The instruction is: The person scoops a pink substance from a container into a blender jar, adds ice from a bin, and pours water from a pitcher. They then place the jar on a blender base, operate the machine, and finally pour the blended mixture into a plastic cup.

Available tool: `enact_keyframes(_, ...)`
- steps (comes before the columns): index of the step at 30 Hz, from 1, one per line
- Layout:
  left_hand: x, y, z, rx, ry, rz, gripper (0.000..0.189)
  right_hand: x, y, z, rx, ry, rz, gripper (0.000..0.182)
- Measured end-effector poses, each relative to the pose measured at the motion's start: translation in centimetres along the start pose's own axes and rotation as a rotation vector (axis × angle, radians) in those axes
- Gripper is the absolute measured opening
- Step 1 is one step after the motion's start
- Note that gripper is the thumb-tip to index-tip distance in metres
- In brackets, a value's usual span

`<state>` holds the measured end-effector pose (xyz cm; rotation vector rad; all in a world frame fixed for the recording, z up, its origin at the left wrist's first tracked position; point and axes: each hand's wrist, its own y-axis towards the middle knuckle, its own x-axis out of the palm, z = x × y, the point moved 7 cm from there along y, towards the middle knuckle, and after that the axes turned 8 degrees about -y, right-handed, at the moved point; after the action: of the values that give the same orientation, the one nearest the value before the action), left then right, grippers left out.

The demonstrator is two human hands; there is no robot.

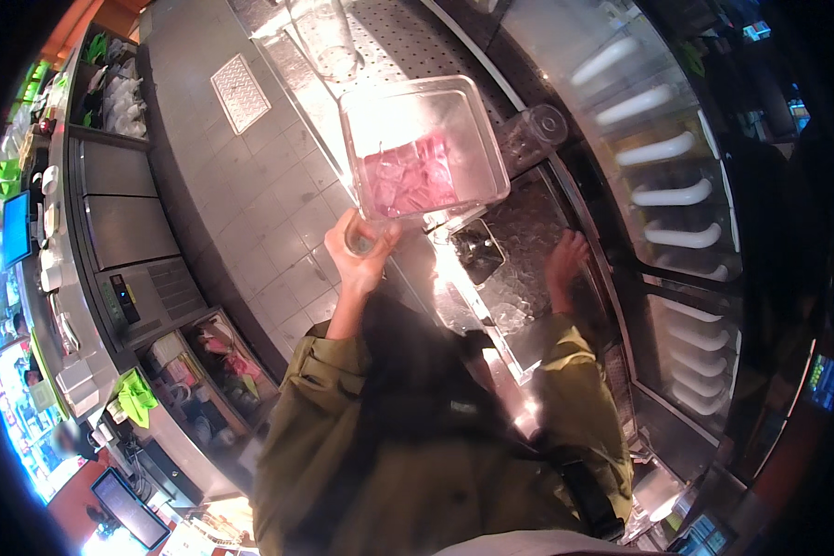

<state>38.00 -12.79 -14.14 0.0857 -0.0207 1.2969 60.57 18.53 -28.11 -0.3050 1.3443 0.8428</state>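
Note:
My left hand (363, 250) is closed around a small clear glass (356, 240), with its round mouth turned up towards me. Just beyond that hand, a large clear square-sided container (483, 156) stands over the steel counter. Ice cubes in pinkish liquid (413, 177) lie in its lower part; glare washes out the far side. My right hand (566, 257) reaches over an ice well (521, 306) holding loose ice, its fingers at the well's right edge. Nothing shows in that hand. A dark square insert (478, 251) sits in the well's left side.
A tall clear vessel (326, 42) stands on the perforated drain board (389, 28). A clear cylindrical cup (542, 126) lies beside the square container. White curved handles (667, 149) line a bottle-rail-like panel at right. Tiled floor (250, 187) and a back counter (90, 278) are at left.

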Motion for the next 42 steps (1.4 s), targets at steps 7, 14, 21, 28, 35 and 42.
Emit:
enact_keyframes(7, -8.7, 3.2, 4.3, 0.312, 0.149, -0.18, 0.041, 7.6, -0.3, 4.6, 0.205, -0.059, -0.142, 0.05)
enact_keyframes(14, -24.6, 15.7, 5.7, 0.277, 0.115, -0.099, 0.035, -0.7, 0.7, -3.2, 0.407, -0.048, -0.623, 0.029)
enact_keyframes(21, -35.8, 31.3, 5.6, 0.205, 0.087, -0.13, 0.035, -6.2, -4.4, -23.4, 0.234, -0.062, -1.384, 0.02)
enact_keyframes(28, -48.4, 46.4, -2.3, -0.218, -0.035, 0.266, 0.026, -18.6, 32.8, -67.5, -0.503, 0.596, -1.038, 0.015)
enact_keyframes(35, -55.7, 68.5, 0.8, -0.039, 0.011, 0.478, 0.021, -1.5, 81.2, -90.5, 0.832, 1.49, -0.627, 0.071)
enact_keyframes(42, -58.6, 96.9, 3.8, 0.11, 0.012, 0.317, 0.032, 5.9, 90.6, -92.1, 1.082, 1.127, -0.348, 0.061)
